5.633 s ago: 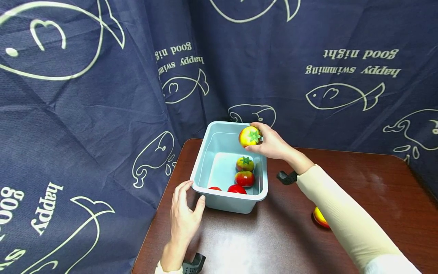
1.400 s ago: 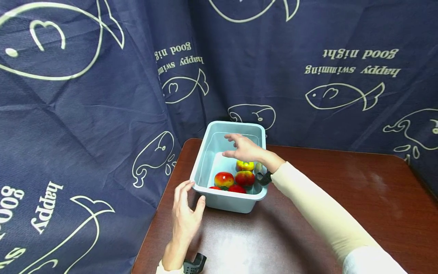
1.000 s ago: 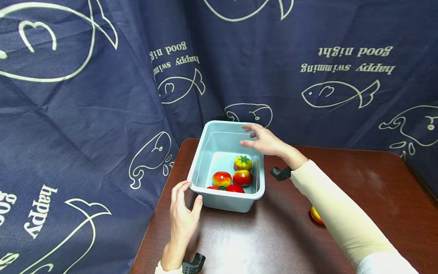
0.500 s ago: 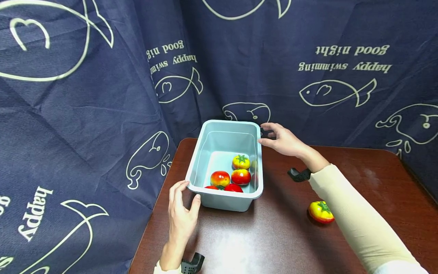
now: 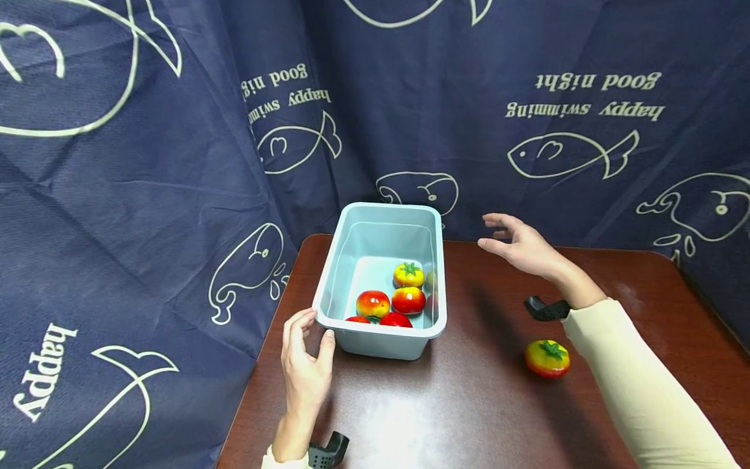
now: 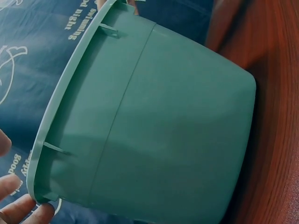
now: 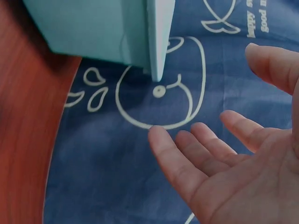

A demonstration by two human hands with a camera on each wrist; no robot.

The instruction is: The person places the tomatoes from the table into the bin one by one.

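A light blue plastic bin (image 5: 383,345) stands on the brown table, with several glossy red-and-yellow tomatoes (image 5: 409,300) inside near its front. One of them, a yellow tomato (image 5: 408,275), has its green leafy top facing up. My left hand (image 5: 307,371) is at the bin's near left corner; in the left wrist view its fingertips (image 6: 42,214) touch the rim, thumb apart. My right hand (image 5: 524,247) hovers to the right of the bin, palm bare and fingers loosely bent. Below it, on the table, lies another tomato (image 5: 547,358), green top up.
The wooden table (image 5: 469,417) has its far edge close behind the bin. A dark blue curtain (image 5: 469,130) with white fish drawings hangs at the back and left. Black straps with camera mounts (image 5: 545,309) sit on both wrists.
My right hand held a tomato over the bin earlier; that tomato is now inside. The emptied hand has moved out to the right. My left hand keeps its place at the corner.
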